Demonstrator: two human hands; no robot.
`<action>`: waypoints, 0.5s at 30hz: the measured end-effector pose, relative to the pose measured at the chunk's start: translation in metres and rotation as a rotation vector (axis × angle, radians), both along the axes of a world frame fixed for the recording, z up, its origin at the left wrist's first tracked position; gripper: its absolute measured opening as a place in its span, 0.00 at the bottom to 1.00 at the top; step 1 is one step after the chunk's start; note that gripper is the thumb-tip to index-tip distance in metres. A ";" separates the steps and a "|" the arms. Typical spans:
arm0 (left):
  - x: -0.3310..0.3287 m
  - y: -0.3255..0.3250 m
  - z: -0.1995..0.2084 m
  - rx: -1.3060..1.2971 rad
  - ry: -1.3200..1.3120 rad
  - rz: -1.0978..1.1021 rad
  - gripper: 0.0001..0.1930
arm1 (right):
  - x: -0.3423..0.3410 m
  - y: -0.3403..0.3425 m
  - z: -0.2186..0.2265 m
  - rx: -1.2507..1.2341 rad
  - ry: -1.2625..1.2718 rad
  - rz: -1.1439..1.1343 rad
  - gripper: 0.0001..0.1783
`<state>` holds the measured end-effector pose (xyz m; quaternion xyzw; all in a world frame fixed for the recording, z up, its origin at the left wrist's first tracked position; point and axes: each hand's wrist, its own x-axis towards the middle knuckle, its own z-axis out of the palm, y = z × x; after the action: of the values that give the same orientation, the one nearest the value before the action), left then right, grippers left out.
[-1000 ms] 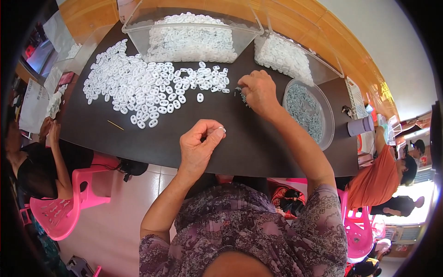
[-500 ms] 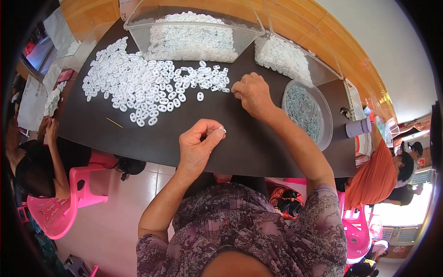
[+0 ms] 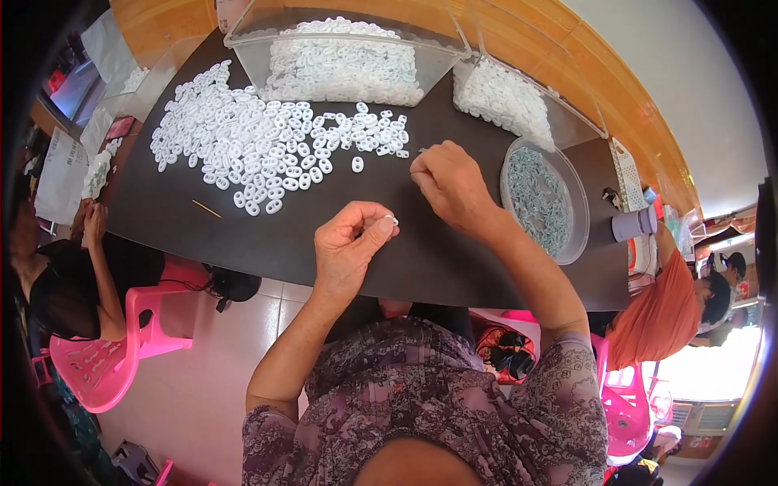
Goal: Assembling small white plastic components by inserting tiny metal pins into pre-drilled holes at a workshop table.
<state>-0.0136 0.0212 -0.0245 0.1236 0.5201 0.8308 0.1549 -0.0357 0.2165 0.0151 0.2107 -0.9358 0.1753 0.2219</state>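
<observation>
My left hand (image 3: 350, 243) is closed, with thumb and forefinger pinching a small white plastic piece (image 3: 393, 219). Farther back and to the right, my right hand (image 3: 454, 182) is closed, its fingers bent downward over the dark table (image 3: 267, 243). A tiny greyish bit shows beside its fingertips; what they hold, if anything, is mostly hidden. Just left of that hand ends a spread of small white oval pieces with two holes each (image 3: 243, 138). One such oval piece (image 3: 357, 164) lies apart in front of the others.
Two transparent bins (image 3: 324, 89) (image 3: 502, 101) of white pieces stand at the back. On the right are a round tub (image 3: 577, 202) of small grey-green metal parts and a lilac cup (image 3: 634, 224). A thin yellowish stick (image 3: 207, 209) lies left. People sit on both sides.
My right hand has drawn slightly nearer, away from the white ovals, and a greyish bit now shows at its fingertips. My left hand keeps its pinch. The whole view has shifted slightly.
</observation>
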 end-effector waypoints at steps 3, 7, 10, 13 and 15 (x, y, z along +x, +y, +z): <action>-0.001 -0.001 0.003 0.090 -0.035 0.023 0.06 | 0.020 -0.009 0.009 -0.246 -0.192 -0.021 0.04; 0.003 -0.001 0.008 0.076 -0.060 0.037 0.07 | 0.044 -0.020 0.018 -0.638 -0.489 -0.070 0.06; 0.011 -0.002 0.011 0.066 -0.087 0.034 0.07 | 0.054 -0.026 0.020 -0.734 -0.527 -0.033 0.07; 0.017 -0.003 0.013 0.062 -0.080 0.056 0.07 | 0.061 -0.033 0.022 -0.720 -0.516 -0.023 0.08; 0.020 -0.004 0.015 0.069 -0.065 0.070 0.07 | 0.063 -0.035 0.023 -0.708 -0.511 -0.020 0.08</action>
<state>0.0065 0.0175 -0.0098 0.0833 0.4897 0.8568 0.1381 0.0269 0.1819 0.0384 0.0622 -0.8449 0.5295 0.0437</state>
